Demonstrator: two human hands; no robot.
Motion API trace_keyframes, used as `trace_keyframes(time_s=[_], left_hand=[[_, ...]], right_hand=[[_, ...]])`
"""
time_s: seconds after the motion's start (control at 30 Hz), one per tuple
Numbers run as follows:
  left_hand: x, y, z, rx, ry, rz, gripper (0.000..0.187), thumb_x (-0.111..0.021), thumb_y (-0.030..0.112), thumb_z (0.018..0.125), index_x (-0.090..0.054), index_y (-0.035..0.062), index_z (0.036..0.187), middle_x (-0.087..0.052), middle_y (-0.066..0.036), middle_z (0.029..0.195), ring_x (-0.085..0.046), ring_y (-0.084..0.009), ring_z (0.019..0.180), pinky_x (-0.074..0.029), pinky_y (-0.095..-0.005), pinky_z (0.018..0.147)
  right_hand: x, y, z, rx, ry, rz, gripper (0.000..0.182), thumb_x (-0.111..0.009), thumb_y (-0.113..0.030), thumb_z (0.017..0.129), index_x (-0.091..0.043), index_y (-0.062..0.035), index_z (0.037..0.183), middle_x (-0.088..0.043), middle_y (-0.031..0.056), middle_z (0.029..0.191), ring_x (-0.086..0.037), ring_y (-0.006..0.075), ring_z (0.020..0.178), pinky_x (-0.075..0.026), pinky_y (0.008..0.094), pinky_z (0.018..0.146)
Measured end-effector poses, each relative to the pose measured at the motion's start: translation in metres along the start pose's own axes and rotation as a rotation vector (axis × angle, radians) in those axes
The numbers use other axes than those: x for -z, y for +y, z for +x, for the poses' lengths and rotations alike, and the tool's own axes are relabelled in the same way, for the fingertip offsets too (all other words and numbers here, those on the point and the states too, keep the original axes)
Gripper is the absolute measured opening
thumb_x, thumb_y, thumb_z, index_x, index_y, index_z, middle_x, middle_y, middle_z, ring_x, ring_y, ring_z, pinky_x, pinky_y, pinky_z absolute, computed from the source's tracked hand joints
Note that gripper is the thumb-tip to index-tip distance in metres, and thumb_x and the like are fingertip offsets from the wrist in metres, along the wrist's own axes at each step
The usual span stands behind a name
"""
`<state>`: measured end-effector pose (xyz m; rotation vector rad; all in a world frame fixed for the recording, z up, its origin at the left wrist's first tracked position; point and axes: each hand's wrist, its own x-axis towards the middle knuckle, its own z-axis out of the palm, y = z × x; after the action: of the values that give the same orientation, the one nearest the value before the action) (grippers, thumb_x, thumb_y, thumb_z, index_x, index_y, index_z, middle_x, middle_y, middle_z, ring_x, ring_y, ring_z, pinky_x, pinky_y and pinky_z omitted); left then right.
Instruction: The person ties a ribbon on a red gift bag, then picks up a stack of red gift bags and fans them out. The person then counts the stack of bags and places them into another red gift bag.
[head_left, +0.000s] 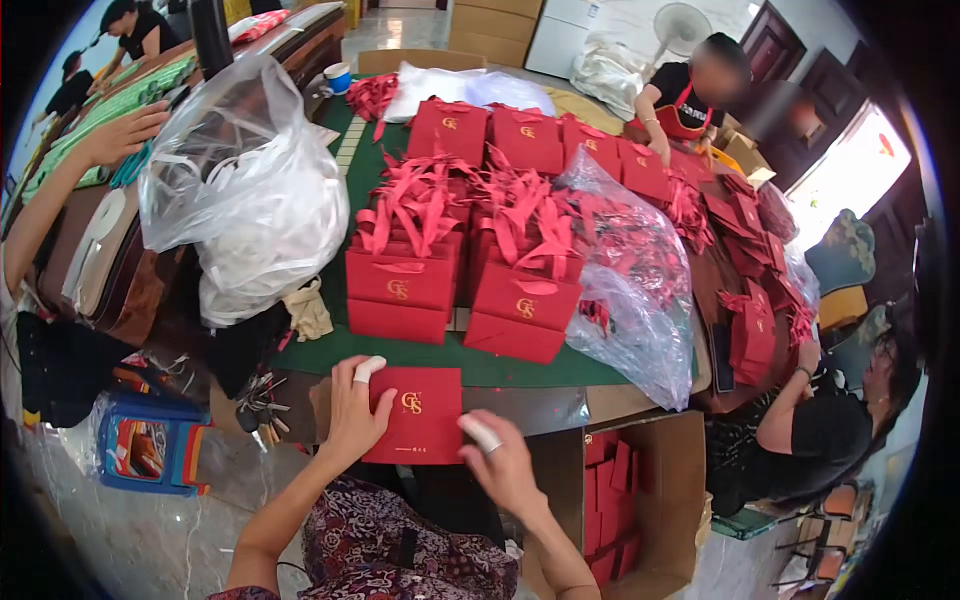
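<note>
A flat red paper bag [420, 412] with a gold logo is held in front of me at the table's near edge. My left hand [358, 408] grips its left side, thumb on the front, and one finger wears a white cover. At the right edge, my right hand [500, 455] has its fingers bent against the bag, also with a white finger cover. Just beyond stand two rows of finished red gift bags [400, 290] with red ribbon handles. To the right lies a clear plastic bag [635, 280] of red ribbon pieces.
A cardboard box [668, 500] with red bags inside stands low at my right. A plastic bag of white strips [265, 220] sits at left, above a blue stool [150, 440]. Co-workers handle red bags across the table and at right; another person's arm [85, 155] reaches in at left.
</note>
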<state>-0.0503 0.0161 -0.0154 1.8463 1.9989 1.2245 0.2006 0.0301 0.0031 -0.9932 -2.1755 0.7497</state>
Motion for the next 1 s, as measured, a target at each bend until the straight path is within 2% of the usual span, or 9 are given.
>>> trace_keyframes(time_s=[0.07, 0.1, 0.2, 0.37, 0.57, 0.67, 0.77, 0.83, 1.0], left_hand=[[-0.003, 0.008, -0.005, -0.002, -0.062, 0.009, 0.038, -0.068, 0.006, 0.082, -0.054, 0.0023, 0.117, -0.05, -0.02, 0.116, -0.047, -0.0397, 0.111, -0.039, -0.0471, 0.098], [-0.005, 0.009, -0.006, -0.009, -0.067, 0.005, 0.038, -0.068, 0.006, 0.082, -0.054, 0.0023, 0.117, -0.05, -0.02, 0.116, -0.047, -0.0397, 0.111, -0.039, -0.0471, 0.098], [-0.009, 0.013, -0.008, -0.041, -0.08, 0.043, 0.035, -0.066, 0.008, 0.084, -0.056, -0.0005, 0.116, -0.05, -0.02, 0.117, -0.046, -0.0394, 0.11, -0.039, -0.0477, 0.097], [-0.016, 0.021, -0.012, -0.003, -0.096, 0.1, 0.029, -0.063, 0.006, 0.084, -0.059, -0.0006, 0.112, -0.051, -0.019, 0.117, -0.045, -0.0395, 0.113, -0.037, -0.0475, 0.099], [-0.012, 0.027, -0.012, 0.003, -0.102, 0.084, 0.031, -0.063, 0.006, 0.084, -0.059, 0.0002, 0.114, -0.051, -0.018, 0.117, -0.045, -0.0392, 0.113, -0.037, -0.0474, 0.099], [-0.009, 0.03, -0.012, -0.002, -0.09, 0.071, 0.031, -0.064, 0.006, 0.083, -0.06, 0.0027, 0.114, -0.051, -0.018, 0.117, -0.045, -0.0384, 0.113, -0.038, -0.0464, 0.098], [-0.008, 0.037, -0.012, -0.038, -0.064, 0.045, 0.033, -0.066, 0.004, 0.081, -0.061, 0.0052, 0.113, -0.053, -0.016, 0.114, -0.048, -0.0368, 0.109, -0.04, -0.0445, 0.095], [-0.011, 0.041, -0.013, -0.118, -0.083, -0.1, 0.032, -0.068, 0.002, 0.079, -0.063, 0.006, 0.11, -0.056, -0.013, 0.111, -0.051, -0.035, 0.105, -0.042, -0.0428, 0.092], [-0.026, 0.064, -0.011, -0.221, -0.169, -0.196, 0.034, -0.072, 0.006, 0.079, -0.067, 0.0104, 0.112, -0.061, -0.006, 0.111, -0.057, -0.0282, 0.099, -0.044, -0.0397, 0.087]], right_hand=[[0.024, 0.014, 0.012, -0.087, 0.31, -0.094, 0.017, -0.066, -0.003, 0.087, -0.069, -0.0034, 0.104, -0.066, 0.016, 0.103, -0.064, 0.0321, 0.098, -0.051, 0.0376, 0.087], [0.038, 0.021, 0.019, -0.217, 0.407, -0.104, 0.012, -0.061, -0.003, 0.092, -0.068, -0.0014, 0.101, -0.066, 0.0157, 0.098, -0.065, 0.0311, 0.095, -0.051, 0.0364, 0.084], [0.068, 0.072, 0.043, -0.275, 0.623, -0.303, 0.015, -0.058, -0.004, 0.095, -0.067, -0.0002, 0.106, -0.063, 0.0158, 0.094, -0.063, 0.0316, 0.087, -0.048, 0.0379, 0.076], [0.094, 0.148, 0.068, -0.356, 0.635, -0.55, 0.016, -0.06, -0.011, 0.093, -0.067, -0.0031, 0.104, -0.063, 0.0185, 0.097, -0.061, 0.0386, 0.088, -0.048, 0.0446, 0.078], [0.101, 0.166, 0.071, -0.426, 0.551, -0.633, 0.016, -0.061, -0.015, 0.09, -0.068, -0.0031, 0.1, -0.062, 0.0192, 0.1, -0.061, 0.0408, 0.088, -0.048, 0.0482, 0.075], [0.099, 0.16, 0.068, -0.316, 0.598, -0.654, 0.014, -0.06, -0.014, 0.091, -0.066, -0.0019, 0.096, -0.062, 0.0191, 0.096, -0.061, 0.0408, 0.084, -0.047, 0.0488, 0.072], [0.092, 0.136, 0.055, -0.382, 0.559, -0.665, 0.013, -0.06, -0.013, 0.091, -0.064, -0.0011, 0.095, -0.061, 0.0195, 0.094, -0.06, 0.0412, 0.082, -0.046, 0.05, 0.071], [0.082, 0.118, 0.039, -0.312, 0.552, -0.692, 0.013, -0.058, -0.012, 0.094, -0.061, 0.0004, 0.097, -0.06, 0.0194, 0.09, -0.059, 0.0406, 0.079, -0.044, 0.0487, 0.068], [0.055, 0.049, 0.003, -0.296, 0.382, -0.61, 0.01, -0.059, -0.009, 0.093, -0.063, -0.0001, 0.096, -0.06, 0.0195, 0.09, -0.059, 0.0404, 0.079, -0.046, 0.0473, 0.069]])
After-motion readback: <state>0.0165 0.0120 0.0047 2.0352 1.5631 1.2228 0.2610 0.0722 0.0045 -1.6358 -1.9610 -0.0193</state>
